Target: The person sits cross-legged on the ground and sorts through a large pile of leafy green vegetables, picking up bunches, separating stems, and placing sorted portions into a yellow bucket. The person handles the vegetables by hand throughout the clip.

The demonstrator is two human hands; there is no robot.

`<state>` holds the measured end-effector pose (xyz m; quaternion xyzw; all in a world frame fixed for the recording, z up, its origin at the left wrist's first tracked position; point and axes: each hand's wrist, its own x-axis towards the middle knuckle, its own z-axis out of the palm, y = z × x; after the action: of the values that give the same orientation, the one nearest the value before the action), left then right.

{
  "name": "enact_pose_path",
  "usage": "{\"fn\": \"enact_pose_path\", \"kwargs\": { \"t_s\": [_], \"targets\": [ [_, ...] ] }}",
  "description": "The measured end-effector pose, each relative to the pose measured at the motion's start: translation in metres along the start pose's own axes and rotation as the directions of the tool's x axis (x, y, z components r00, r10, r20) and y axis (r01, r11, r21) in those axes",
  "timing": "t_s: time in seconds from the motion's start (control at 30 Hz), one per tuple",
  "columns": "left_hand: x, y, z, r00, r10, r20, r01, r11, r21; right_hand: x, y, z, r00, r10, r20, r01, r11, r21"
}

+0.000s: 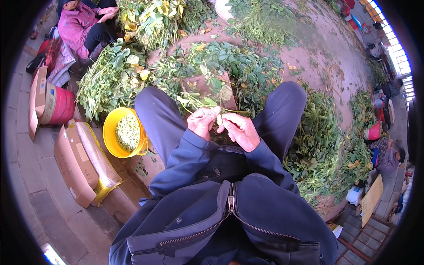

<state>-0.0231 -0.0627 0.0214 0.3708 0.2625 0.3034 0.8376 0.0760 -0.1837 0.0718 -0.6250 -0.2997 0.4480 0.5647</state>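
Between my knees, my left hand (pixel 202 122) grips a leafy bean plant stem (pixel 188 100), whose leaves spread out ahead of the fingers. A pale green pod (pixel 219 120) sits between my two hands. My right hand (pixel 242 130) pinches at the lower end of that pod, its fingers curled close to the left thumb. By my left knee stands a yellow bucket (pixel 106 134) holding many light green beans (pixel 127 132). Cut bean plants (pixel 245 64) lie in a heap just beyond the hands.
Left of me are an opened cardboard box (pixel 71 165), a plastic-wrapped bundle (pixel 96 152) and a pink tub (pixel 63 104). A person in a pink shirt (pixel 78 26) sits at upper left beside bundled plants (pixel 152 20). More plants (pixel 314 142) line my right side, with another person (pixel 391 159) beyond.
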Motion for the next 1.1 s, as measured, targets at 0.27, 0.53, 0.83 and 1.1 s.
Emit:
{"fn": "enact_pose_path", "kwargs": {
  "t_s": [0.27, 0.53, 0.83, 1.1],
  "targets": [
    [0.001, 0.009, -0.013, 0.963, -0.227, 0.148, 0.250, 0.955, -0.158, -0.004, -0.007, -0.005, 0.970, 0.189, 0.150, -0.233, 0.895, 0.380],
    [-0.003, 0.008, -0.009, 0.972, -0.191, 0.134, 0.203, 0.976, -0.083, 0.002, 0.005, -0.007, 0.998, 0.054, 0.030, -0.055, 0.997, 0.048],
    [0.002, 0.005, -0.026, 0.953, -0.251, 0.169, 0.276, 0.949, -0.150, 0.003, -0.008, -0.005, 0.988, 0.014, 0.154, -0.009, 0.999, -0.035],
    [0.001, 0.001, -0.021, 0.991, -0.108, 0.079, 0.111, 0.993, -0.028, 0.002, -0.005, -0.001, 0.995, 0.009, 0.098, -0.002, 0.997, -0.071]
  ]
}}
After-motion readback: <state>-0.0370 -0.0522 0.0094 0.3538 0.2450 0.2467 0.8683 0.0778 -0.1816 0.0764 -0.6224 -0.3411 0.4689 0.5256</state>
